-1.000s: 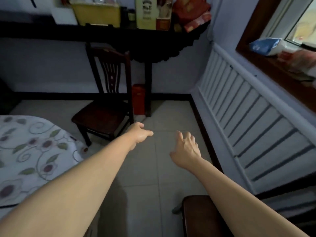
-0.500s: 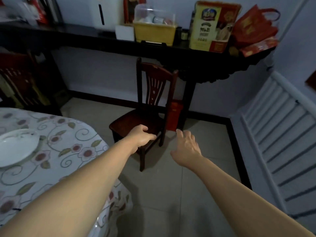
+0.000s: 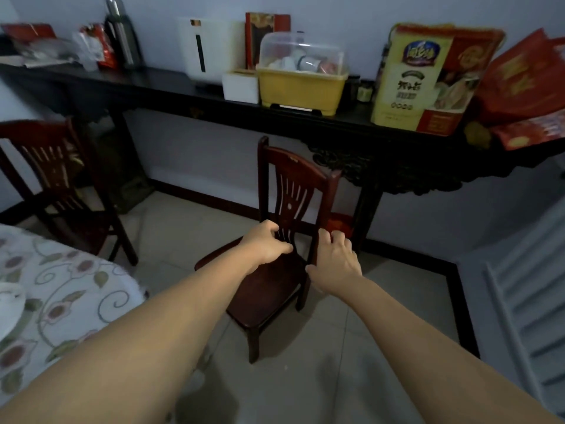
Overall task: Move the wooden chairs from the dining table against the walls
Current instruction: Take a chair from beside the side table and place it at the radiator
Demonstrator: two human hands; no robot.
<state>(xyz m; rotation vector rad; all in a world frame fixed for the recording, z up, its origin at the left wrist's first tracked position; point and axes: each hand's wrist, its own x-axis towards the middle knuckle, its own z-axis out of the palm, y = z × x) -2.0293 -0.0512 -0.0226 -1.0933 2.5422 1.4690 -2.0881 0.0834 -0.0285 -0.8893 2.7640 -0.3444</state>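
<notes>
A dark wooden chair (image 3: 293, 191) stands on the tiled floor with its back toward the black console table (image 3: 153, 87) by the far wall. Both my arms reach out in front of me. My left hand (image 3: 266, 244) is loosely curled and holds nothing; it overlaps the chair's back slats but is well short of them. My right hand (image 3: 334, 264), with its fingers bent and apart, hovers empty in line with the chair's right back post. A second wooden chair (image 3: 46, 179) stands at the left near the wall. The dining table (image 3: 61, 301), under a floral cloth, is at the lower left.
A white plate (image 3: 9, 310) lies on the dining table's left edge. The console table carries a yellow bin with a clear lid (image 3: 301, 78), boxes, red bags and a flask. A red container (image 3: 341, 223) sits behind the chair. White slatted panelling (image 3: 526, 301) runs along the right.
My view has swung left and up from the right wall toward the console table. Both arms stay stretched ahead, and the chair now sits right behind my hands. A second chair has come into view.
</notes>
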